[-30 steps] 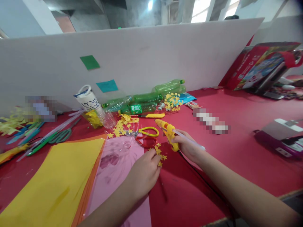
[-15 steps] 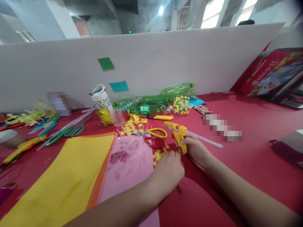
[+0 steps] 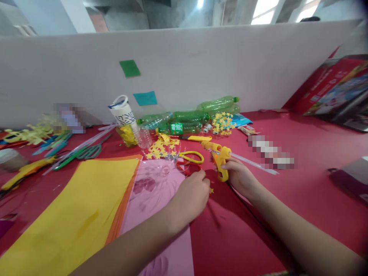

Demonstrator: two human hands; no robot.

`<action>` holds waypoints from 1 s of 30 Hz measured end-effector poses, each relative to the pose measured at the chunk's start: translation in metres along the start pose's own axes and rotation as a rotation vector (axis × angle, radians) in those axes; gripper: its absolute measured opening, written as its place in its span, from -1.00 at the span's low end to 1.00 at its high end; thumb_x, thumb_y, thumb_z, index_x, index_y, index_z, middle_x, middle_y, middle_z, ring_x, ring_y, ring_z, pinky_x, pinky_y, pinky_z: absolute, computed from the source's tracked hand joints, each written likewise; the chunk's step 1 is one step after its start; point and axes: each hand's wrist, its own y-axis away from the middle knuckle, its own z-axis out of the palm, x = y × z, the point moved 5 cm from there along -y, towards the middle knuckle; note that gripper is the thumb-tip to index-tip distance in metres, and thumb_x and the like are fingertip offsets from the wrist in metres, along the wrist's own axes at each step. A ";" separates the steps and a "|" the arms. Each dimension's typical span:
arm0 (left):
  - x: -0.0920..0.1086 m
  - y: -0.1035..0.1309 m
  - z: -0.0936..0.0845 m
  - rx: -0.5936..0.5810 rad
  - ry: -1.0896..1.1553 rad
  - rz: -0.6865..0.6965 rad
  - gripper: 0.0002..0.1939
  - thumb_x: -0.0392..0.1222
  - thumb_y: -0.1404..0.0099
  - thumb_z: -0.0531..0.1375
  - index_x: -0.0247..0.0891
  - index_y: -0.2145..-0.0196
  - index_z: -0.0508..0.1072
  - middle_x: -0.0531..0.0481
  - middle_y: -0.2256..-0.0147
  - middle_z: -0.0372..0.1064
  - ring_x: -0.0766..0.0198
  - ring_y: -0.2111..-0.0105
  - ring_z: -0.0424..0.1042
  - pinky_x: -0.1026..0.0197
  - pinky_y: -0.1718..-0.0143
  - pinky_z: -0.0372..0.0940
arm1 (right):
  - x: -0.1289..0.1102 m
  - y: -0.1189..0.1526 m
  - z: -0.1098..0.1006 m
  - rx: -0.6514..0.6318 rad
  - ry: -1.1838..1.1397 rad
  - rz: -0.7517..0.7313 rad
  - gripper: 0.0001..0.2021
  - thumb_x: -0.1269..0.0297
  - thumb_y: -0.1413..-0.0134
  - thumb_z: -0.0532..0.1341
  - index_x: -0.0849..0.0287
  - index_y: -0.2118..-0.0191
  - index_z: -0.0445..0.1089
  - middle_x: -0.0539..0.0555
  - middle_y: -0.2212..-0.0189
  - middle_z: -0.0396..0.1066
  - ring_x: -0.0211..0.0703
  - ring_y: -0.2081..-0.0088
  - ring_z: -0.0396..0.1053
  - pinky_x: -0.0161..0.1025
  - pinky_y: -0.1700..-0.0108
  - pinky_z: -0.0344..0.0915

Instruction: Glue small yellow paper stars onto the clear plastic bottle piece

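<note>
My right hand (image 3: 241, 177) grips a yellow hot glue gun (image 3: 223, 164), its nozzle pointing away and to the left. A clear glue stick (image 3: 254, 163) sticks out behind it. Fingers curled downward, my left hand (image 3: 191, 194) is low over the table at the edge of the pink sheet (image 3: 149, 209). Its fingertips are hidden, so whatever they pinch does not show. One small yellow star (image 3: 212, 190) shows just right of that hand. Beyond it lie scissors with yellow and red handles (image 3: 192, 156) and a pile of yellow paper stars (image 3: 162, 147).
Yellow paper (image 3: 94, 199) is stacked at left, near green-handled scissors (image 3: 90, 150) and another glue gun (image 3: 31, 172). Green plastic bottles (image 3: 189, 117), a printed cup (image 3: 123, 113) and a yellow cutter (image 3: 199, 138) lie toward the white board (image 3: 184, 65). The glue gun's cord (image 3: 247, 209) trails rightward.
My left hand has shifted left and slightly away from me, now covering the small cluster of stars beside the pink sheet. The glue gun stays in my right hand. The view has tilted down slightly.
</note>
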 end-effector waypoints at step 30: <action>-0.037 0.045 -0.032 0.336 1.618 -0.704 -0.86 -0.17 -0.09 0.27 -0.31 0.41 0.48 0.14 0.56 0.22 0.52 0.64 0.00 0.36 0.61 -0.06 | -0.015 0.019 0.046 -0.090 0.202 -0.128 -0.87 0.24 0.06 0.29 0.14 0.40 0.36 0.01 0.36 0.37 -0.25 0.44 0.24 -0.24 0.36 0.20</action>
